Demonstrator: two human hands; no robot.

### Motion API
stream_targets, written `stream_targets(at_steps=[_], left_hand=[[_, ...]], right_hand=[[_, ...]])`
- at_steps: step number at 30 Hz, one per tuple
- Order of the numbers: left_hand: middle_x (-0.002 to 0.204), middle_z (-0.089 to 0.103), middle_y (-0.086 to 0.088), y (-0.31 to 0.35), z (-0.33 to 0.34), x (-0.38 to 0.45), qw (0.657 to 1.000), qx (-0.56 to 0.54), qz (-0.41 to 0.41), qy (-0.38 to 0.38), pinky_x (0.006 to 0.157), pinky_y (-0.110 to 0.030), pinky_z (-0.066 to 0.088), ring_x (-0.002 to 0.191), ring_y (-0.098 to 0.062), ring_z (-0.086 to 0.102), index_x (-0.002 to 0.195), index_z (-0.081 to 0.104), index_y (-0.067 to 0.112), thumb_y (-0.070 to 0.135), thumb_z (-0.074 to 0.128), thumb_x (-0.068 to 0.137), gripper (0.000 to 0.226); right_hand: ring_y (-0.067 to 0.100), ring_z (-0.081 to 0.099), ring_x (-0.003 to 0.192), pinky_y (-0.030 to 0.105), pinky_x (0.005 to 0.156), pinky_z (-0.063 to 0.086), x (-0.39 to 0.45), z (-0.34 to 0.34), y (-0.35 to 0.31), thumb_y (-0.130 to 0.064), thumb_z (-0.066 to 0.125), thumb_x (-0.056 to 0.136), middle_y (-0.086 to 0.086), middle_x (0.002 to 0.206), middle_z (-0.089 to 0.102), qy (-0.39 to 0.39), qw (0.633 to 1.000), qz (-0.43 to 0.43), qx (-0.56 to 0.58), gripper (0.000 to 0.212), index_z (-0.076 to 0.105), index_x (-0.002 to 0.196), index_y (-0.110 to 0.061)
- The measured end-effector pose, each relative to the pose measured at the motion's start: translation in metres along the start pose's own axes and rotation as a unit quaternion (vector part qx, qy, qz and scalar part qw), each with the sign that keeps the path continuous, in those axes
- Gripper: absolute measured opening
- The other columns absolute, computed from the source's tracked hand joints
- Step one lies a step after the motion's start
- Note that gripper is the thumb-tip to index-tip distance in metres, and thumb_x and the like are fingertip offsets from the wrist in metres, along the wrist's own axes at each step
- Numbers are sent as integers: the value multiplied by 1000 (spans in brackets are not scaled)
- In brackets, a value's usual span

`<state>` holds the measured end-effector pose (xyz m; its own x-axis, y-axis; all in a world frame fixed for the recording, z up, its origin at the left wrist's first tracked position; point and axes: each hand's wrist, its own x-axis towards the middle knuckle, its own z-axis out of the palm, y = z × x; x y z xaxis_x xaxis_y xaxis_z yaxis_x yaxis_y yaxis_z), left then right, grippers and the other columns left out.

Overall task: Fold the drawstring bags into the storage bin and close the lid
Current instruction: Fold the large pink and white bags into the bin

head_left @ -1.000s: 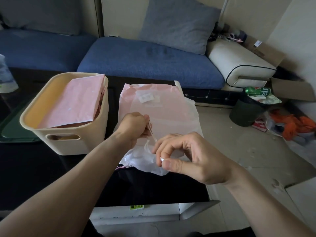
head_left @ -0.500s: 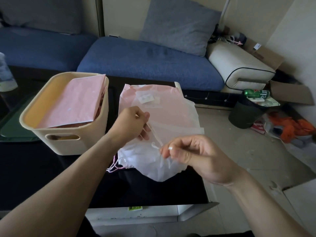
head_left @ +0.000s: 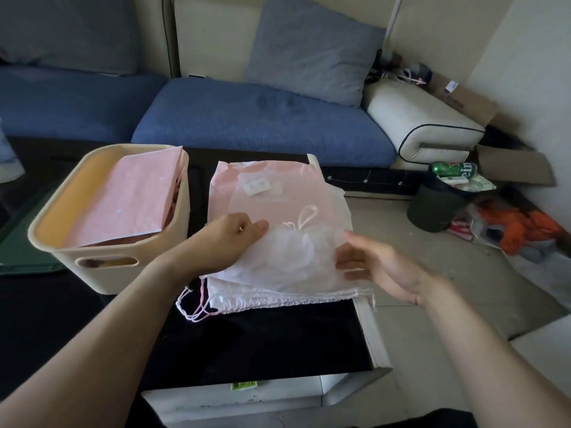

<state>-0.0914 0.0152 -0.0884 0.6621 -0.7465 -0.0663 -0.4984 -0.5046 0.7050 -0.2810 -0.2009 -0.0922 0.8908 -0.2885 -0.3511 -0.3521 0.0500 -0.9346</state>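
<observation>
Standing by the sofa watching this: the top drawstring bag (head_left: 290,257) is thin, crinkly translucent plastic, basically weightless and floppy, and I'd bet it's slippery, so it'll slide around instead of holding a crease. It lies on a stack of pink bags (head_left: 265,193) at the right end of the dark tabletop (head_left: 278,341), cords (head_left: 193,307) trailing off at about 7 o'clock.

The left hand (head_left: 225,242) presses on the bag's left edge, fingers mostly straight with the thumb pinching the film. The right hand (head_left: 370,261) sits at 3 o'clock, fingers spread and relaxed, touching the right edge. Best grab is probably the gathered hem near the cords.

The cream storage bin (head_left: 102,267) stands at 9 o'clock of the stack, lid off, with folded pink bags (head_left: 133,196) already inside, leaning on its right wall. Can't spot a lid for sure.
</observation>
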Motion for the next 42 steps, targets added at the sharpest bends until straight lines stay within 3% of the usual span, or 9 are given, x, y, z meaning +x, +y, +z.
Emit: stream_targets(at_steps=[4, 6, 9, 16, 23, 27, 35, 39, 42], left_hand=[[78, 59, -6, -19, 13, 20, 998, 9, -37, 54, 60, -35, 41, 70, -21, 55, 84, 51, 16, 56, 43, 98, 42], [79, 60, -7, -28, 18, 27, 996, 25, -48, 72, 58, -34, 41, 70, -22, 57, 86, 49, 16, 55, 43, 98, 41], [78, 60, -5, -37, 24, 35, 994, 47, -67, 76, 55, -32, 41, 69, -20, 58, 86, 47, 18, 57, 43, 97, 41], [88, 58, 8, -41, 14, 42, 994, 15, -102, 42, 64, -29, 40, 78, -8, 54, 80, 55, 28, 48, 55, 95, 25], [95, 58, 0, -39, 10, 30, 984, 114, -139, 10, 65, -28, 47, 81, -18, 58, 102, 58, 20, 25, 62, 96, 8], [80, 67, -4, -32, 4, 31, 977, 163, -132, 47, 68, -29, 47, 74, -21, 62, 82, 67, 12, 31, 61, 96, 25], [80, 62, -12, -24, 9, 33, 953, -179, -184, 161, 70, -38, 51, 78, -32, 58, 87, 66, 0, 35, 55, 100, 40], [94, 71, -20, -20, 4, 25, 974, -124, -177, 72, 85, -46, 55, 89, -37, 67, 90, 71, -5, 51, 64, 90, 56], [85, 72, -18, -23, 0, 17, 988, -41, -147, -16, 75, -39, 56, 81, -32, 69, 85, 71, -5, 46, 75, 83, 51]], right_hand=[[8, 67, 94, 25, 79, 42, -1, -6, 4, -70, 87, 49, -5, 99, 75, 29, 988, 44, -142, 71, 71, 97, -20], [5, 65, 91, 23, 74, 43, 2, -5, 6, -66, 79, 70, -11, 98, 71, 59, 961, 65, -262, 57, 65, 104, -23], [8, 53, 55, 29, 61, 39, 9, 0, 11, -53, 60, 95, -10, 62, 53, 56, 926, 72, -367, 41, 51, 73, -20], [21, 47, 38, 28, 48, 34, 27, -3, 23, -31, 59, 96, 1, 53, 44, 164, 930, 73, -320, 34, 48, 71, -11], [16, 65, 61, 28, 63, 52, 43, -16, 31, -31, 84, 78, 1, 71, 74, 216, 934, 99, -267, 23, 75, 82, -10], [17, 69, 73, 29, 72, 52, 44, -21, 32, -28, 84, 78, -8, 74, 74, 225, 927, 111, -278, 18, 75, 80, -12], [11, 65, 69, 26, 59, 48, 38, -28, 28, -21, 77, 88, -4, 83, 72, 277, 940, 59, -193, 10, 73, 83, -13], [21, 68, 70, 36, 72, 54, 37, -30, 26, -21, 68, 93, 1, 70, 73, 365, 915, 9, -171, 19, 71, 75, -16], [19, 63, 62, 30, 62, 47, 35, -38, 27, -24, 64, 93, -8, 52, 64, 411, 897, 0, -164, 30, 68, 64, -15]])
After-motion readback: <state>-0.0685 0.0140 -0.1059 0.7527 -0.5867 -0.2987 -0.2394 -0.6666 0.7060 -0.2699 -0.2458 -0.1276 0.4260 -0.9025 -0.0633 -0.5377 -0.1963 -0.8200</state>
